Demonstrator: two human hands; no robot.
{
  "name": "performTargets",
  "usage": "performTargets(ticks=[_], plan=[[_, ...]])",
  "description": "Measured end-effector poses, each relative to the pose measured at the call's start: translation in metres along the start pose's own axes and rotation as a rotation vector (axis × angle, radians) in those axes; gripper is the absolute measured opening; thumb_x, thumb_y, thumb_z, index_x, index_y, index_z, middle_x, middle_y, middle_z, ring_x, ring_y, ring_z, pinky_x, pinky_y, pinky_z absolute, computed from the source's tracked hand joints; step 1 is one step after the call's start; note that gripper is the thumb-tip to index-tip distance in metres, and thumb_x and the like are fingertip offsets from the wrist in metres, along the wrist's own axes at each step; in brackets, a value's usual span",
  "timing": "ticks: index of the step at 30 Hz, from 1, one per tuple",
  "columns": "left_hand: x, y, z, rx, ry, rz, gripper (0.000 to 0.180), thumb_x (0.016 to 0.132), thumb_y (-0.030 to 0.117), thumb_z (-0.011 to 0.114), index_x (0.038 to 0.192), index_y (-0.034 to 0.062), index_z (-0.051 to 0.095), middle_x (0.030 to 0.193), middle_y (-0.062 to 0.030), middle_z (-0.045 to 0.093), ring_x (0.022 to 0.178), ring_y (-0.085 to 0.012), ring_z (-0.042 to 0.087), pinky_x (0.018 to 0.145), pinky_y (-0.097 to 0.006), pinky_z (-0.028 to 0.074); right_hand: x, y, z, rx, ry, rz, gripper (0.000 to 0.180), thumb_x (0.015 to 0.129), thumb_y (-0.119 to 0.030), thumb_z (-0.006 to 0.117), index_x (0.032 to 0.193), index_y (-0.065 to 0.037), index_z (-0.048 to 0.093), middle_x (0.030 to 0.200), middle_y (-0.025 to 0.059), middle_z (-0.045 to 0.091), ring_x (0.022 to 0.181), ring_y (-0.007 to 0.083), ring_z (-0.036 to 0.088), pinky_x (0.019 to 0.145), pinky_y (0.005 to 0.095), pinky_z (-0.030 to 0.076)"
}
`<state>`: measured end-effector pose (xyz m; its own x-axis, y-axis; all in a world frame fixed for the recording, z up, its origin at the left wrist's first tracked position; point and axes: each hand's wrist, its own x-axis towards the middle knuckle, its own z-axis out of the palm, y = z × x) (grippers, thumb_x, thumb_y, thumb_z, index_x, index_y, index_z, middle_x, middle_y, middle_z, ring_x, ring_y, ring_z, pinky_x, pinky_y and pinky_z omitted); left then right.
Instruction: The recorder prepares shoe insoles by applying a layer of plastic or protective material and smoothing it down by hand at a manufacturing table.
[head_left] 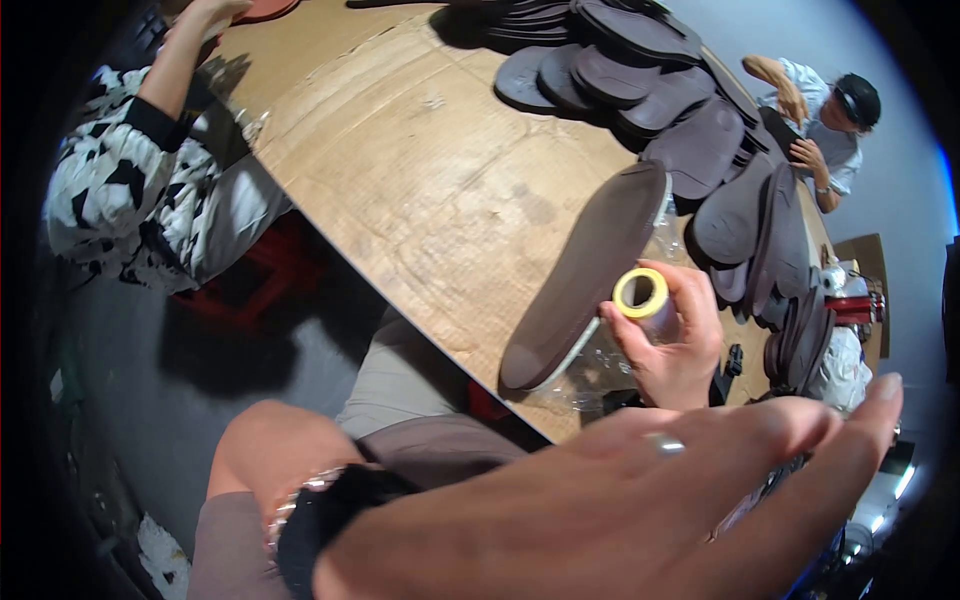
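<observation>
My right hand (680,340) grips a small roll of clear film with a yellow core end (641,292), thumb on one side and fingers round the other. Just left of it a long dark brown shoe sole (590,275) with a pale edge lies slanted on the cardboard-topped table (400,170). Crinkled clear film (600,370) shows along the sole's right side. Close to the camera, my left hand (600,490) stretches across the lower part of the view, back up, fingers extended to the right. It wears a ring, a black wristband and a bracelet. Its palm side is hidden.
Stacked dark soles (690,150) line the table's far and right sides. A red object (855,310) and white plastic (843,365) lie at the right end. One person in a cap (835,125) works across the table; another in a patterned top (130,190) is at the left.
</observation>
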<state>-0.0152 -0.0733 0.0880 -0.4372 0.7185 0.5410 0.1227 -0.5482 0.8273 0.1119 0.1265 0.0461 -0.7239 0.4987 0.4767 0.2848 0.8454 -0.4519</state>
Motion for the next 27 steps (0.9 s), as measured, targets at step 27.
performTargets(ticks=[27], plan=[[0.020,0.022,-0.063,0.294,-0.022,0.020,0.052,0.090,0.008,0.066,0.138,-0.0069,0.054,0.122,-0.0197,0.067,0.114,-0.0301,0.066,0.102,-0.038,0.051,0.003,-0.005,0.008,0.070,-0.011,0.017,0.045,0.069,-0.014,0.091,0.107,-0.002,0.069,0.097,0.0134,0.065,0.090,0.0330,0.063,0.079,0.0410,0.051]])
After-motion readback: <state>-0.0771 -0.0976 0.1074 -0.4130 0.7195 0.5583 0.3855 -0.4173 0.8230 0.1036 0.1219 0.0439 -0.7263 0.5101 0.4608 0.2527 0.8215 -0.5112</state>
